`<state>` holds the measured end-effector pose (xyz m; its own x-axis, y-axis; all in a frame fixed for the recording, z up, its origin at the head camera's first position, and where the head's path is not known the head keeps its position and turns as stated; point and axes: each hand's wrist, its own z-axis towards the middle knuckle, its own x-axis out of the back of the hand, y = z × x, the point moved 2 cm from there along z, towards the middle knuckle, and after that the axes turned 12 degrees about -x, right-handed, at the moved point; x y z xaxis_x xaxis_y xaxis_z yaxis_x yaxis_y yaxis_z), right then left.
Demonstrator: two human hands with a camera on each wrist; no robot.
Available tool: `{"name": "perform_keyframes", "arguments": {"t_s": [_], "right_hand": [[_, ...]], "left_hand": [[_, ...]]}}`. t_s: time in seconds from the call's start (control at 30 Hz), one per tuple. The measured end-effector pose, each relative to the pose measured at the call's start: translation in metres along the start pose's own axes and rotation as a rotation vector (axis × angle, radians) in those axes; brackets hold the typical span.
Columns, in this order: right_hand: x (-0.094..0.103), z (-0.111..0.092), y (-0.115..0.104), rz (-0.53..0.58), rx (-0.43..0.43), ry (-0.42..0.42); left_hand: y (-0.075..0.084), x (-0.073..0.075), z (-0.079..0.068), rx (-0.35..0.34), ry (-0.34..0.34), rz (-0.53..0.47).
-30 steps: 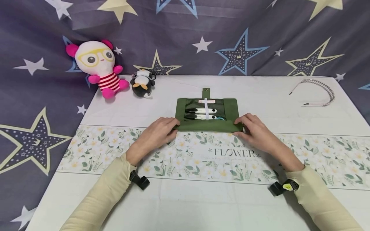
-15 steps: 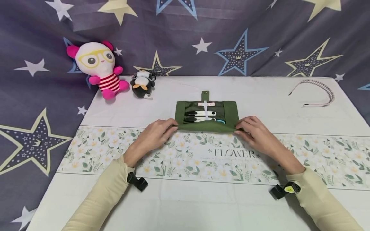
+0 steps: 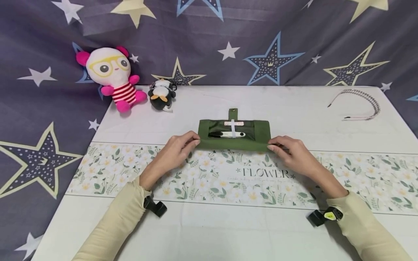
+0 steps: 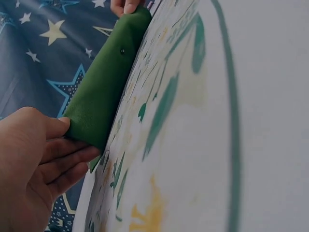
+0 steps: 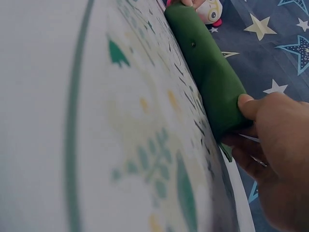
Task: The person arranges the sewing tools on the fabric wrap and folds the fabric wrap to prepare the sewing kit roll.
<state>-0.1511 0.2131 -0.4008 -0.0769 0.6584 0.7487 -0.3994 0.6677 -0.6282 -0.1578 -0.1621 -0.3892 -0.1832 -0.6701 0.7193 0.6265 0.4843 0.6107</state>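
Note:
A green fabric tool roll lies on the table with its near edge rolled up. My left hand pinches the roll's left end. At its right end, my right hand pinches it between thumb and fingers. Inside the unrolled part, a white-handled tool with a black end and a small pale pink item sit under a white elastic band. A strap with a snap sticks out from the far edge. Both wrist views show the rolled outer face of the tool roll with a small metal stud.
A pink and white plush toy and a small penguin plush sit at the back left. A headband lies at the back right. Under my hands runs a floral printed strip across the white table.
Both hands have rolled the near edge further away from me. It now covers the lower white-handled tool and the blue loop, and the far edge and strap have come nearer.

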Motion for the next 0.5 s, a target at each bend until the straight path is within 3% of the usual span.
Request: {"name": "perform_keyframes", "arguments": {"t_s": [0.5], "right_hand": [[0.004,0.011,0.006,0.242,-0.222,-0.118]], "left_hand": [[-0.004,-0.003,0.014,0.166,0.078,-0.089]]}}
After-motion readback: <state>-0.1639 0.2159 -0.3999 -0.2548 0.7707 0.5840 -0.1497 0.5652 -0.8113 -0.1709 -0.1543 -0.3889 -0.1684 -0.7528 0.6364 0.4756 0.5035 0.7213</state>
